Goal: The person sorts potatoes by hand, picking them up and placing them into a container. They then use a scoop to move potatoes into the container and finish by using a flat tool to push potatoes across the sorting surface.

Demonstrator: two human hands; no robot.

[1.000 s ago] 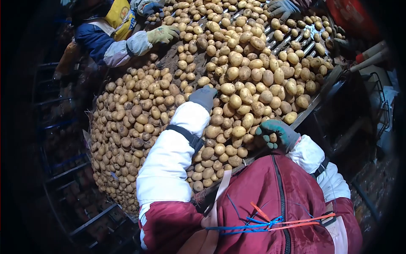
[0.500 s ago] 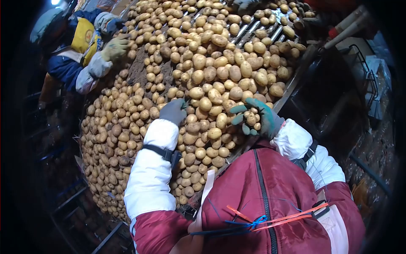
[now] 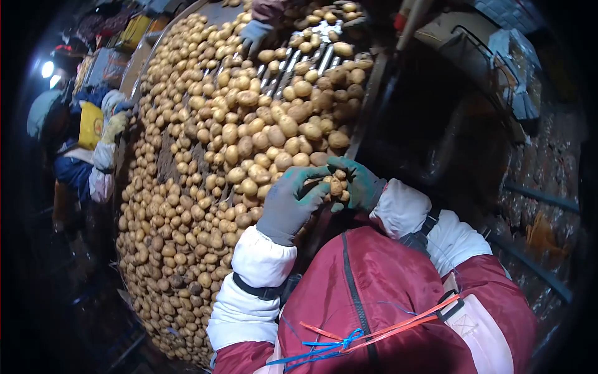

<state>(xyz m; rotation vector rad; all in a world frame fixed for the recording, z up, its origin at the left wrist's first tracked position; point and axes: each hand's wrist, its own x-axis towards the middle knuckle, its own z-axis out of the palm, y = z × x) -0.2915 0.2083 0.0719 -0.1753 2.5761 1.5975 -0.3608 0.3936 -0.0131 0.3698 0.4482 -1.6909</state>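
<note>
My right hand (image 3: 360, 185), in a grey and green glove, is closed round a cluster of small potatoes (image 3: 336, 185). Wearing a matching glove, my left hand (image 3: 288, 202) meets it from the left. Its thumb and fingers are bent round the near side of the same cluster, and some fingertips are hidden. Both hands are close to my chest, above the near edge of the heap. Beyond them spreads a large heap of potatoes (image 3: 180, 240), larger ones in the middle and smaller ones to the left.
Metal rollers (image 3: 289, 65) show between potatoes at the far side. A co-worker's gloved hand (image 3: 255, 34) reaches in from the top. Another person (image 3: 84, 146) stands at the left edge. A rail (image 3: 367, 103) borders the heap on the right, with wrapped packages (image 3: 517, 68) beyond.
My left hand has left the heap and come right to the small potatoes in my right hand. The view has turned right. The co-worker's hand at the top is further into view.
</note>
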